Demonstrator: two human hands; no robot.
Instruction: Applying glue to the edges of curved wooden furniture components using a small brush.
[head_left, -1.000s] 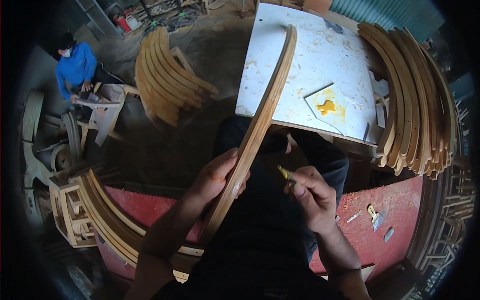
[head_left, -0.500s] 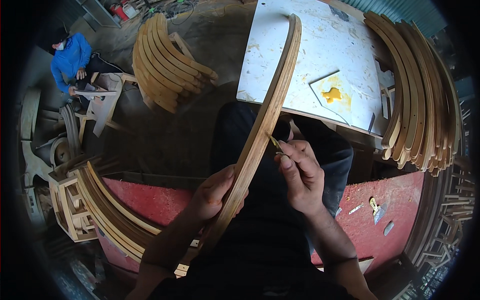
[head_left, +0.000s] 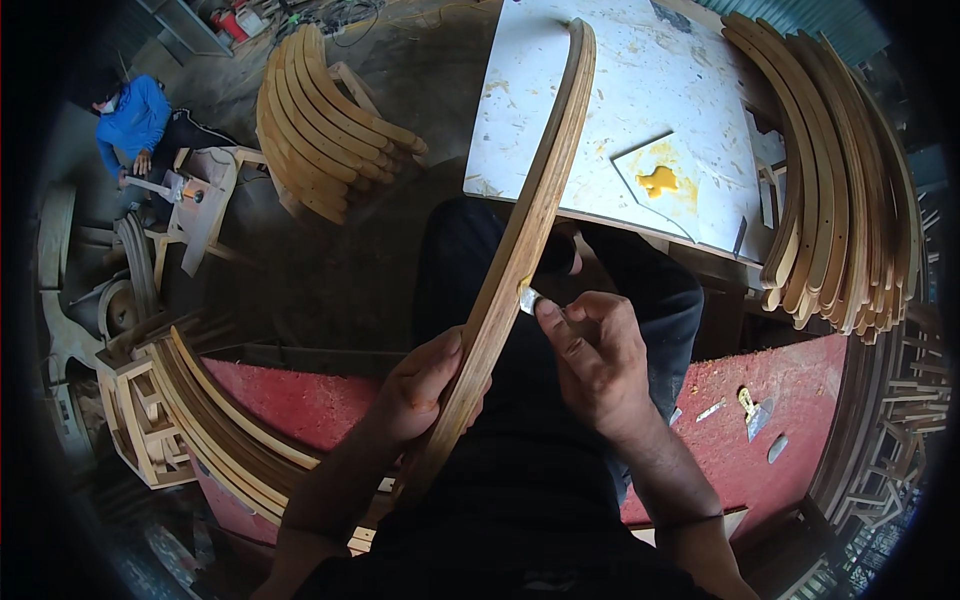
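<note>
A long, curved wooden piece (head_left: 541,190) slants up from my lap, its far end over the white tabletop (head_left: 530,90). My left hand (head_left: 422,388) is closed around its lower part, thumb on top. In my right hand (head_left: 603,365), a small metal scraper blade (head_left: 530,299) is pinched between thumb and fingers. The blade touches the right edge of the wood about midway, with a bit of yellow paste at its tip. A dab of yellow paste (head_left: 657,181) lies on a thin clear sheet on the tabletop.
Curved wooden pieces are stacked at the right (head_left: 835,190), far left (head_left: 320,130) and lower left (head_left: 225,425). A putty knife (head_left: 755,413) and small flat pieces lie on the red board (head_left: 800,390). A person in blue (head_left: 135,125) works at the far left.
My right hand has turned and brought the blade's flat against the wood's edge, slightly lower along it. The view has shifted a little. The person in blue has moved their hands.
</note>
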